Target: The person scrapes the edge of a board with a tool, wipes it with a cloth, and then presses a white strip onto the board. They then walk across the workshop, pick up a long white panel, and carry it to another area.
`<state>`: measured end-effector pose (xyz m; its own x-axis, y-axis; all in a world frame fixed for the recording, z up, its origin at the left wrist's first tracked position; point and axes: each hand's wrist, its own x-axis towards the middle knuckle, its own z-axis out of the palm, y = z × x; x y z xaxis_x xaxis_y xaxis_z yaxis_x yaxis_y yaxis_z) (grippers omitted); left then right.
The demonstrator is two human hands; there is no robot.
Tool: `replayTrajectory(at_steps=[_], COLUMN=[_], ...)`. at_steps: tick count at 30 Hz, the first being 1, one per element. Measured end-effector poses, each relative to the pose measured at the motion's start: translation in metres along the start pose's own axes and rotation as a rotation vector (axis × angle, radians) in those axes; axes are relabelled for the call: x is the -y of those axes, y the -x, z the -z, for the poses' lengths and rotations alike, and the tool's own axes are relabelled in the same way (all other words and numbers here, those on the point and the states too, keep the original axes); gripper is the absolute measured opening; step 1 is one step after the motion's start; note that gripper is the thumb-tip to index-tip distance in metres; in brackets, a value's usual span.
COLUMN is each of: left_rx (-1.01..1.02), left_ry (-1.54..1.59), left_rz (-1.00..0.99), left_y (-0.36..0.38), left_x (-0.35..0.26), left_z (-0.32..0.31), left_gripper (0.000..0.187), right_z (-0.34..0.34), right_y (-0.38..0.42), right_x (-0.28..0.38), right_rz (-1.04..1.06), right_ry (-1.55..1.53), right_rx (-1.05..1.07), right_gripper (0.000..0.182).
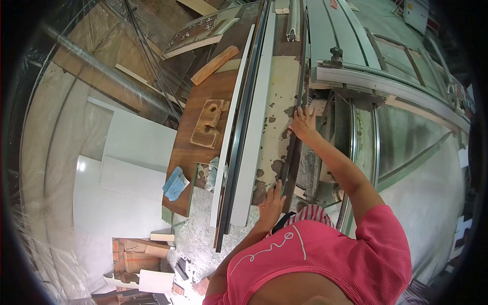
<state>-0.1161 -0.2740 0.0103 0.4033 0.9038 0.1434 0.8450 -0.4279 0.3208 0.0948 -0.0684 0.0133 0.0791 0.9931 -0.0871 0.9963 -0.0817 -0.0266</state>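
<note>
My left hand point(272, 205) lies with its fingers apart at the near end of a worn, stained board surface point(278, 107), by its dark edge strip point(294, 152). Farther along the same strip, my right hand point(304, 123) rests with fingers spread, and nothing shows in its grasp. Long white strips point(253, 132) and a dark strip point(236, 132) run lengthwise to the left of both hands. To their left is a brown wooden panel point(189, 137) with a small wooden block with holes point(209, 123) on it.
A blue cloth point(176, 184) lies at the brown panel's near corner. A metal rail point(356, 80) crosses at the upper right, beside a grey slatted table point(340, 30). White sheets point(134, 147) lean at the left. Offcuts point(140, 256) lie in a box at the lower left.
</note>
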Motion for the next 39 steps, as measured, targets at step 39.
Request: replayTrajectory(at_steps=[39], left_rx=[-0.008], left_ry=[-0.040], left_rz=[-0.278], left_y=[-0.221], left_x=[-0.001], left_z=[-0.054], left_gripper=[0.059], right_z=[0.037], right_y=[-0.194], right_x=[-0.065], right_rz=[-0.144], right_ry=[0.381], right_rx=[0.232], right_gripper=[0.058])
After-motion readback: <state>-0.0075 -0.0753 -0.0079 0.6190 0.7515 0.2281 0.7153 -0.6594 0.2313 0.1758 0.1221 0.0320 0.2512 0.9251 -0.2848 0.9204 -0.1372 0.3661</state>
